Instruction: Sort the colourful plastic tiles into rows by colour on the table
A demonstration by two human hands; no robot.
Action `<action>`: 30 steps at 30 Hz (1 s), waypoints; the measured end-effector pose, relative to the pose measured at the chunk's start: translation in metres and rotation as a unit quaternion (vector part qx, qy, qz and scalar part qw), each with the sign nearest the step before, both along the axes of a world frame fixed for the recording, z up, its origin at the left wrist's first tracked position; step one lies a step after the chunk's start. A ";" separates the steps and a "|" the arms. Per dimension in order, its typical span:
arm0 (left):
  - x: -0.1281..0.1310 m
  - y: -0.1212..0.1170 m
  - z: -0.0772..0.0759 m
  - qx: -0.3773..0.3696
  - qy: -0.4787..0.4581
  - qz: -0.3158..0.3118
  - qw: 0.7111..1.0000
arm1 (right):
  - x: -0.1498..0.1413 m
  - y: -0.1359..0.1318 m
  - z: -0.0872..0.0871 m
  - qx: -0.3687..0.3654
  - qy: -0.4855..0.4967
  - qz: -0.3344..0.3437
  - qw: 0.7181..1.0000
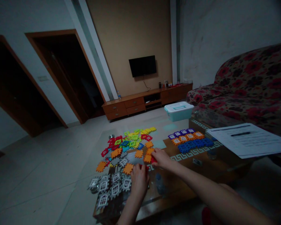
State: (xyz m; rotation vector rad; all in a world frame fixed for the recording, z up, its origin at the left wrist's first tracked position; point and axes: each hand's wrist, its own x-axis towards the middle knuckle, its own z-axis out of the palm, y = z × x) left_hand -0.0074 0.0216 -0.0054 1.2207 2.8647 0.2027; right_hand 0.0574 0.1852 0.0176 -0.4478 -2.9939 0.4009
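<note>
Interlocking plastic puzzle pieces cover a glass-topped coffee table [165, 203]. My right hand [161, 158] pinches a red plastic piece [153, 160] among orange pieces [147, 158]. My left hand [140, 179] is curled just below it, with a red edge showing at its fingertips [146, 167]; the fingers hide what lies there. Grey window-patterned pieces [112, 187] lie beside my left hand. A loose multicoloured heap [127, 143] spreads beyond both hands. To the right, joined rows of purple, orange and blue pieces [189, 140] lie flat.
Printed sheets with a pen [245, 137] overhang the table's right side. A plastic bottle [160, 184] lies beneath the glass. Beyond stand a lidded teal box [178, 111], a floral sofa [248, 87], and a wooden TV cabinet [145, 101].
</note>
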 end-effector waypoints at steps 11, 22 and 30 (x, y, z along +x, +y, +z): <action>-0.083 -0.035 0.030 0.056 0.073 0.156 0.984 | -0.007 0.000 -0.005 -0.005 -0.071 -0.037 0.997; -0.188 -0.069 0.058 -0.072 -0.018 0.181 0.981 | 0.021 0.047 -0.008 -0.058 -0.115 0.024 0.991; -0.201 -0.070 0.067 -0.068 -0.069 0.228 0.969 | 0.049 0.069 -0.016 -0.116 -0.051 0.025 0.992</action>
